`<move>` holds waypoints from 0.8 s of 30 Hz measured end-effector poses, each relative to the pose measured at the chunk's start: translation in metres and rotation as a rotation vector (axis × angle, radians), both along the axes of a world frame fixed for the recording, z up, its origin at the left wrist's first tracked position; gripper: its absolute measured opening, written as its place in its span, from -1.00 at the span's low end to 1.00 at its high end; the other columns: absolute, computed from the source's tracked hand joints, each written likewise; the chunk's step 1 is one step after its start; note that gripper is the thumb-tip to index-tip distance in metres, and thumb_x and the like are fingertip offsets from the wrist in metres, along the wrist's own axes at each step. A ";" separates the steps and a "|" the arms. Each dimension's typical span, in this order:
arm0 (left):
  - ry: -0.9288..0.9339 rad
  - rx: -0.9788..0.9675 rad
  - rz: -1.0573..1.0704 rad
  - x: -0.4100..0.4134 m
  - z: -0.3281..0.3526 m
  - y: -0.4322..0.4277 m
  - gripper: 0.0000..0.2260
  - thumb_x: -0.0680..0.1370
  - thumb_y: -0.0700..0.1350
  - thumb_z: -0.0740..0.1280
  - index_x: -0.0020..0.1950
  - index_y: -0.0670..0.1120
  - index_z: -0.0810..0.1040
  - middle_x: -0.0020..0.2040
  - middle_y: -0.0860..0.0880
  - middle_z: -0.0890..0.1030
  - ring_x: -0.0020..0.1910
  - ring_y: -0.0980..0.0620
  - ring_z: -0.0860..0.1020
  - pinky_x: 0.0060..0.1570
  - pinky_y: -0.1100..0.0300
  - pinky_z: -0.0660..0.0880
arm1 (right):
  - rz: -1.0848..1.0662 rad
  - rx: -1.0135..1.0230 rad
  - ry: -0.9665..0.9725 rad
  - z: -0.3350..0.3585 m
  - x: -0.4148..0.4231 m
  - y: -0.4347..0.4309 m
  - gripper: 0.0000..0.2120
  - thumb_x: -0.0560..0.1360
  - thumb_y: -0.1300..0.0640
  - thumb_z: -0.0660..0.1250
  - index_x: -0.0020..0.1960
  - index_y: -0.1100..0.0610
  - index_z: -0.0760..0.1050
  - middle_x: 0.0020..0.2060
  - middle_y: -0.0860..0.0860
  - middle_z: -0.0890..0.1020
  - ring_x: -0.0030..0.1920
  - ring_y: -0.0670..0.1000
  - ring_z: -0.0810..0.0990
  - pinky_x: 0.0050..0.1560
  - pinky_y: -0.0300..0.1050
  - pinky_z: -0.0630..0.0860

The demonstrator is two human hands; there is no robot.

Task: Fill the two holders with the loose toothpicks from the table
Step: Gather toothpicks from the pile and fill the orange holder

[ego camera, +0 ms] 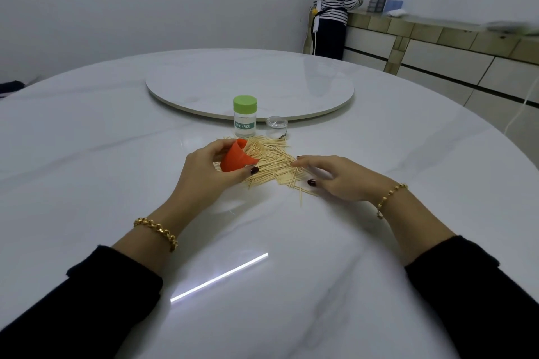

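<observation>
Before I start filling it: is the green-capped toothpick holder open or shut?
Shut. The green cap sits squarely on the clear holder, which stands upright behind the toothpicks.

The cup (236, 159) is orange, the jar (245, 127) clear with a green lid (245, 104), the toothpicks (274, 162) pale tan, the desk (116, 140) white with grey veining, the sleeves (87, 300) black.

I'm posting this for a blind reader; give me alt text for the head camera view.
A person's left hand holds an orange holder, tilted on its side, against a pile of loose toothpicks on a white round table, while the right hand rests on the pile with fingers extended. A green-lidded jar marked TOOTHPICK stands behind.
</observation>
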State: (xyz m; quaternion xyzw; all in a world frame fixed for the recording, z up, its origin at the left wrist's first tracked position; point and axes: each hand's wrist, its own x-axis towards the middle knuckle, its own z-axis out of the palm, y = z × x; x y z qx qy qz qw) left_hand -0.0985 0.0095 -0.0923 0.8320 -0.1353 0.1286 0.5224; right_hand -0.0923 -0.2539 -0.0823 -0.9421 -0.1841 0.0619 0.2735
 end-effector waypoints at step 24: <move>-0.010 0.025 0.024 0.000 -0.001 -0.002 -0.51 0.35 -0.07 0.55 0.26 -0.01 0.55 0.09 0.07 0.59 0.04 0.20 0.54 -0.13 0.56 0.42 | 0.008 -0.189 -0.635 -0.024 0.030 0.047 -0.86 0.49 0.15 0.36 0.01 0.07 0.66 0.09 0.05 0.65 0.16 0.13 0.55 0.35 0.31 0.16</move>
